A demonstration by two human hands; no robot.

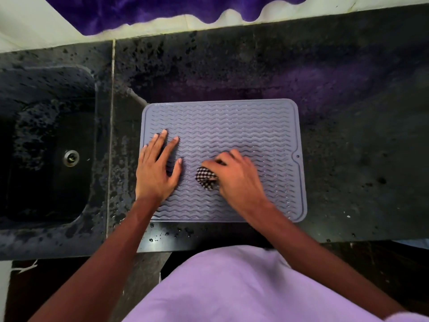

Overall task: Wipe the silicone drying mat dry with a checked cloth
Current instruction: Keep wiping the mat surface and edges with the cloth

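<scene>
Left hand (156, 167) flat, fingers spread, pinning grey silicone mat (255, 126) to counter; right hand (236, 175) grips bunched checked cloth (205, 178), pressing it onto mat to wipe.

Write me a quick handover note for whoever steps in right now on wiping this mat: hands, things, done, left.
Left hand: flat on the silicone drying mat, on its left side.
Right hand: grips the bunched checked cloth, pressed on the mat's middle.
The mat lies on the dark counter, beside the sink.
Done: wiping is under way; how much is dry cannot be told.
Left: wipe across all ridges and edges.
</scene>
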